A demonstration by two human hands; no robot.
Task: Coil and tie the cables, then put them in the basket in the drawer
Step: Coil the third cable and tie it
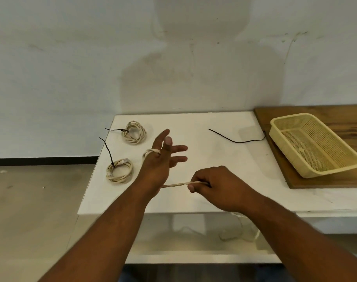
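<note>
A cream twisted cable [178, 184] stretches between my two hands above the white table [214, 159]. My left hand [161, 159] is raised with its fingers spread, and one loop of the cable lies around them near the index finger. My right hand [212, 186] pinches the cable a little to the right. The cable's loose end [240, 226] hangs below the table's front edge. Two coiled cream cables, each tied with a black tie, lie at the table's left: one far [134, 132], one near [119, 173].
A loose black tie [237, 141] lies on the table toward the back right. A yellow plastic basket [314, 145] sits tilted on a wooden board [336, 119] at the right. A white wall stands behind the table; grey floor lies to the left.
</note>
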